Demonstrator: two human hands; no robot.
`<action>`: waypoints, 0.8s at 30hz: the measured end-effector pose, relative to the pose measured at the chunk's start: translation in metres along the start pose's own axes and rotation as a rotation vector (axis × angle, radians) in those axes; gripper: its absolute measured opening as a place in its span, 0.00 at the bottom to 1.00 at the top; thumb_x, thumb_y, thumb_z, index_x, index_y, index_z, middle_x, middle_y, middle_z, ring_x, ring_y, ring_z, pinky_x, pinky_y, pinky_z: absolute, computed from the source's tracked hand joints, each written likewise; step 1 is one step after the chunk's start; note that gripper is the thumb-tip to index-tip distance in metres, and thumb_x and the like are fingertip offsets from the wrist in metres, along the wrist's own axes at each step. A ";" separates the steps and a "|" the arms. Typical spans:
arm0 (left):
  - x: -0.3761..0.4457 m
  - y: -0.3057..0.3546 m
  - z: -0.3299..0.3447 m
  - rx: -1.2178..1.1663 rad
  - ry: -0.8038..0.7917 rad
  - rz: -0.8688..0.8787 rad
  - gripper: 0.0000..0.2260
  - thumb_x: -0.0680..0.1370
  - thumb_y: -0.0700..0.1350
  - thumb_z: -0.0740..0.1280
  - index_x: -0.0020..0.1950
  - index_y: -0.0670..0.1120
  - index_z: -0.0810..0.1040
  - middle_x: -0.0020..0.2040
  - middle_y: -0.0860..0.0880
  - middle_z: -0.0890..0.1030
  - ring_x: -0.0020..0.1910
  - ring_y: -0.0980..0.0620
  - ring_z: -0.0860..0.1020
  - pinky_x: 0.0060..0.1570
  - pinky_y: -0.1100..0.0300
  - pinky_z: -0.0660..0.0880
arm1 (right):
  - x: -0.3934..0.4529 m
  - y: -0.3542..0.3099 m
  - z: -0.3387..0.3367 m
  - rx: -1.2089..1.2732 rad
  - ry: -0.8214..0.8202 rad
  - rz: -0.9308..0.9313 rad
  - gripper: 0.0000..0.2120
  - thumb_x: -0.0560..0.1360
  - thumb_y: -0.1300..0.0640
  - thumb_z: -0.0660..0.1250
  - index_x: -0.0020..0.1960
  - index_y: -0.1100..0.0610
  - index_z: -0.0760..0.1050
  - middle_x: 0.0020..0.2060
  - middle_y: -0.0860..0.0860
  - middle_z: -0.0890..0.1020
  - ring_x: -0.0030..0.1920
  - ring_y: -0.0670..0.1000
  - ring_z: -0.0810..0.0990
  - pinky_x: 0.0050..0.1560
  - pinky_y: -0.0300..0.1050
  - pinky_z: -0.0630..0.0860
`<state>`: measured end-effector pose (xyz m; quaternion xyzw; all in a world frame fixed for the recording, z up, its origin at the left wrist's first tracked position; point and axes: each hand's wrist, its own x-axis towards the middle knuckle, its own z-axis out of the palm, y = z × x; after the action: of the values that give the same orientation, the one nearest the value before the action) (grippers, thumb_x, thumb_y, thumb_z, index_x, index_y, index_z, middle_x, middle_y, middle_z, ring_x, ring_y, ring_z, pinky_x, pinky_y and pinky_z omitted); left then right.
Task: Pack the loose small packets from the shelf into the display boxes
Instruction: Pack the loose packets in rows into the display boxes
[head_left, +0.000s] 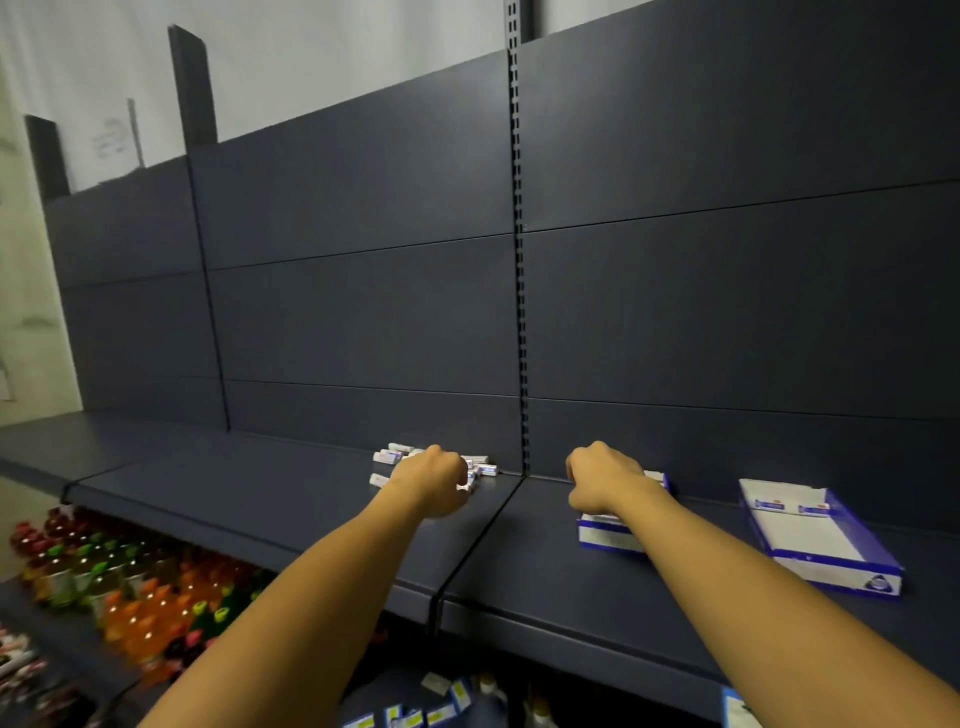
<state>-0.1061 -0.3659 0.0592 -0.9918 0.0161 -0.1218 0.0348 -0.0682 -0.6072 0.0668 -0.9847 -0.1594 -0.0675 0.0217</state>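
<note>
Several small white loose packets (390, 457) lie in a pile at the back of the dark shelf (291, 499). My left hand (434, 480) is curled over the pile, and a white packet (464, 487) shows at its fingertips. My right hand (602, 478) hovers with curled fingers over the back end of a blue-and-white display box (605, 535), which my forearm partly covers. What those fingers hold is hidden. A second display box (826, 545) stands further right with two packets (792, 506) at its far end.
A slotted upright post (519, 260) divides the back panel between my hands. On the lower shelf at the left stand bottles (130, 603) with orange, green and red contents. Small boxed goods (415, 714) lie on a shelf below.
</note>
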 end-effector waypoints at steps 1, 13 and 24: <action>-0.005 -0.009 0.001 -0.001 -0.007 0.001 0.14 0.80 0.53 0.66 0.62 0.49 0.80 0.61 0.45 0.80 0.59 0.42 0.79 0.56 0.49 0.78 | -0.002 -0.010 0.000 0.008 -0.007 -0.002 0.13 0.72 0.63 0.65 0.56 0.59 0.78 0.49 0.55 0.79 0.42 0.56 0.78 0.38 0.46 0.74; -0.036 -0.083 0.005 -0.080 -0.024 -0.038 0.19 0.80 0.49 0.67 0.71 0.51 0.75 0.68 0.46 0.77 0.62 0.44 0.78 0.61 0.48 0.77 | -0.003 -0.092 0.012 0.080 -0.026 -0.035 0.13 0.73 0.62 0.63 0.57 0.59 0.77 0.54 0.57 0.78 0.50 0.59 0.81 0.48 0.50 0.79; 0.006 -0.128 0.030 -0.110 0.005 0.058 0.21 0.78 0.50 0.70 0.71 0.49 0.76 0.65 0.47 0.79 0.61 0.47 0.79 0.58 0.50 0.79 | 0.058 -0.139 0.026 0.114 -0.002 -0.125 0.16 0.72 0.62 0.64 0.59 0.57 0.78 0.52 0.55 0.80 0.49 0.58 0.82 0.44 0.49 0.80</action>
<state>-0.0898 -0.2368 0.0415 -0.9910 0.0516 -0.1223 -0.0165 -0.0546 -0.4556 0.0519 -0.9701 -0.2241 -0.0585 0.0732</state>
